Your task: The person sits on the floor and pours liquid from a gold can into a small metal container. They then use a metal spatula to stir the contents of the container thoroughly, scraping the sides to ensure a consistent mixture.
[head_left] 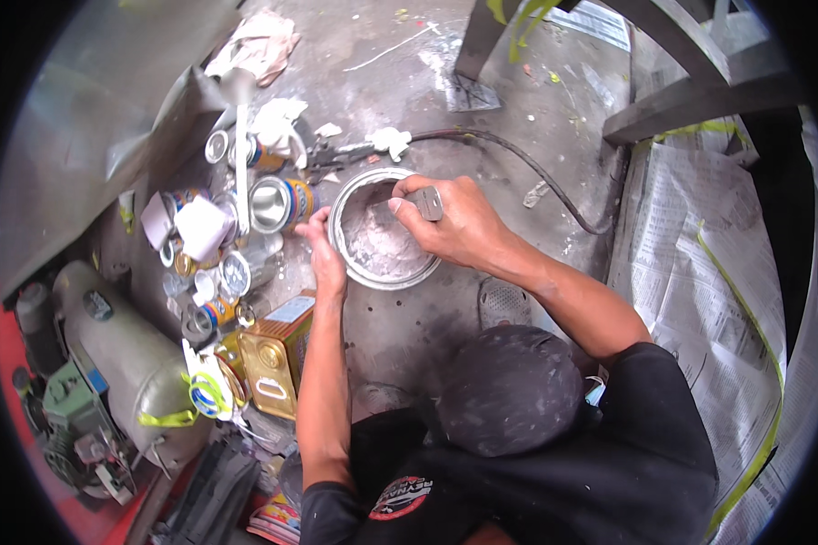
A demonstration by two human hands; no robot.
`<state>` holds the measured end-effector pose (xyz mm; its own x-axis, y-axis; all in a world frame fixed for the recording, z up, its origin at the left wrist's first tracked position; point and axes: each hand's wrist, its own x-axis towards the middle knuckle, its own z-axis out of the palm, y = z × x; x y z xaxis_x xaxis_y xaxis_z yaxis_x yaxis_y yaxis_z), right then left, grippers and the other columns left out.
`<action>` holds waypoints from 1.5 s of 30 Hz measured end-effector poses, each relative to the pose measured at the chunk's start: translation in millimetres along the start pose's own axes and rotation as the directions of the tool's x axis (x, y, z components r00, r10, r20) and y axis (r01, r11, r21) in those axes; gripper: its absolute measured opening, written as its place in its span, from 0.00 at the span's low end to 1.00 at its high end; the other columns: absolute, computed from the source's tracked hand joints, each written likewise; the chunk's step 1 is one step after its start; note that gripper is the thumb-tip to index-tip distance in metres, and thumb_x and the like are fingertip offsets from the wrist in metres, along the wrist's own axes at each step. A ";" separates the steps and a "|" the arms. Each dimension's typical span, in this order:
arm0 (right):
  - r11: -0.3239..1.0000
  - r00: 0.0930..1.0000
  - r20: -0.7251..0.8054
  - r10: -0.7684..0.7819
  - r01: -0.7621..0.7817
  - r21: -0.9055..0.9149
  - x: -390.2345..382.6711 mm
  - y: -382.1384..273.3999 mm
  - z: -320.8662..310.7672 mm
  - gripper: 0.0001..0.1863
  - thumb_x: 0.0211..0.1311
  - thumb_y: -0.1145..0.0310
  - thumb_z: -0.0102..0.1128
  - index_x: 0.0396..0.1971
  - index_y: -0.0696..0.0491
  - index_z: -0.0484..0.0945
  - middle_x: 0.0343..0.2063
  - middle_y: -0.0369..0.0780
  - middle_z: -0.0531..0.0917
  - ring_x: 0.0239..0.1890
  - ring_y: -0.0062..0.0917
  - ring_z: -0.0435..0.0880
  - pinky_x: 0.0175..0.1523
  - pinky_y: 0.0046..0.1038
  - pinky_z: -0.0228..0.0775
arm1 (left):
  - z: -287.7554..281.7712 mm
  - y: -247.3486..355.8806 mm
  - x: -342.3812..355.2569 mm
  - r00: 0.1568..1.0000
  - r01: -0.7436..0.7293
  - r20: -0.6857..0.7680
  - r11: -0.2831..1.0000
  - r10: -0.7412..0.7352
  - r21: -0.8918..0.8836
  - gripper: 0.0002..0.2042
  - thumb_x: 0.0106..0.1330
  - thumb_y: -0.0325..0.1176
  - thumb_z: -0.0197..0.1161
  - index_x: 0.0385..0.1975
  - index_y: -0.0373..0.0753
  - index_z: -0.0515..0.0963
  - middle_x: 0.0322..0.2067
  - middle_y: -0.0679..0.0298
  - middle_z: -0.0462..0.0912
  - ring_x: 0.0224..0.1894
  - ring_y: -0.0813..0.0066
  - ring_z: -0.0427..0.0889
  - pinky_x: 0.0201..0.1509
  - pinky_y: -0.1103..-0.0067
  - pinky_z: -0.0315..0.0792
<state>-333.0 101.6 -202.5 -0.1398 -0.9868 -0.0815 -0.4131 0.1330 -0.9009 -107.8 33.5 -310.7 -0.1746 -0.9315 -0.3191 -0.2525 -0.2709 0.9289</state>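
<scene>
A round, open metal can (pixel 340 238) stands on the floor in front of me, with pale pinkish-grey putty (pixel 386 245) inside. My left hand (pixel 325 256) is against the can's left side, fingers curved along the outer wall near the rim. Over the can's right rim, my right hand (pixel 454 218) is closed round a putty knife (pixel 426 204). The grey handle end pokes out of the fist; its blade is hidden from this view.
Opened cans (pixel 270 203), cups and a gold rectangular tin (pixel 271 371) crowd the left. A black hose (pixel 518 153) curves behind the can. Newspaper-covered panels (pixel 700 245) stand right, a metal stand leg (pixel 483 45) at the back, an air compressor (pixel 123 363) at lower left.
</scene>
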 end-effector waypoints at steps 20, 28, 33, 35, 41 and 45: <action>0.957 0.958 -0.026 -0.284 0.285 0.046 2.7 24.1 27.4 0.08 0.60 0.68 0.59 0.35 0.56 0.81 0.18 0.50 0.80 0.21 0.45 0.81 0.28 0.39 0.72 | 13.6 6.5 -8.7 0.984 0.178 0.065 0.889 -0.166 -0.421 0.48 0.67 0.72 0.26 0.70 0.31 0.54 0.68 0.55 0.62 0.70 0.63 0.61 0.74 0.69 0.54; 0.980 0.972 0.129 -0.198 0.193 0.045 5.3 -29.9 -16.4 0.13 0.64 0.63 0.58 0.39 0.58 0.82 0.17 0.50 0.79 0.20 0.43 0.81 0.28 0.38 0.71 | 5.0 9.9 -12.5 0.988 0.154 0.073 0.915 -0.137 -0.372 0.48 0.68 0.71 0.23 0.69 0.30 0.56 0.67 0.54 0.64 0.69 0.63 0.62 0.73 0.70 0.55; 0.945 0.913 0.367 -0.180 0.264 -0.194 22.0 -4.6 21.6 0.13 0.64 0.63 0.57 0.38 0.56 0.82 0.20 0.52 0.80 0.26 0.48 0.82 0.34 0.42 0.72 | 12.6 13.5 -10.2 0.985 0.174 0.062 0.921 -0.162 -0.348 0.47 0.69 0.70 0.19 0.67 0.34 0.63 0.64 0.55 0.69 0.67 0.65 0.65 0.73 0.71 0.53; 0.925 0.890 0.403 -0.212 0.316 -0.211 29.4 -2.6 17.6 0.12 0.63 0.63 0.57 0.38 0.55 0.82 0.22 0.52 0.81 0.28 0.50 0.81 0.36 0.43 0.72 | 10.9 13.0 -9.7 0.991 0.134 0.049 0.962 -0.126 -0.239 0.46 0.70 0.69 0.18 0.66 0.34 0.66 0.63 0.56 0.70 0.67 0.65 0.65 0.73 0.73 0.51; 0.885 0.653 0.691 -0.309 0.463 -0.042 38.3 -12.1 -15.7 0.10 0.61 0.70 0.61 0.41 0.56 0.82 0.30 0.50 0.83 0.33 0.47 0.83 0.39 0.42 0.75 | 8.8 -3.3 -2.3 0.999 0.044 0.021 0.985 -0.041 -0.169 0.45 0.71 0.67 0.17 0.61 0.35 0.72 0.59 0.55 0.76 0.64 0.65 0.69 0.72 0.74 0.54; 0.846 0.596 0.725 -0.344 0.532 -0.035 15.8 -26.8 7.2 0.14 0.55 0.75 0.64 0.44 0.54 0.82 0.30 0.50 0.83 0.36 0.46 0.83 0.41 0.40 0.77 | 6.3 -4.7 -1.0 0.997 0.025 0.071 0.970 -0.008 -0.244 0.46 0.70 0.68 0.17 0.62 0.34 0.70 0.57 0.55 0.77 0.62 0.64 0.71 0.71 0.74 0.57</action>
<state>-317.6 81.8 -182.7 0.7118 -0.7008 -0.0475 -0.4552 -0.4088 -0.7910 -112.5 37.2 -315.9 -0.2395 -0.9099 -0.3386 -0.0174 -0.3447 0.9386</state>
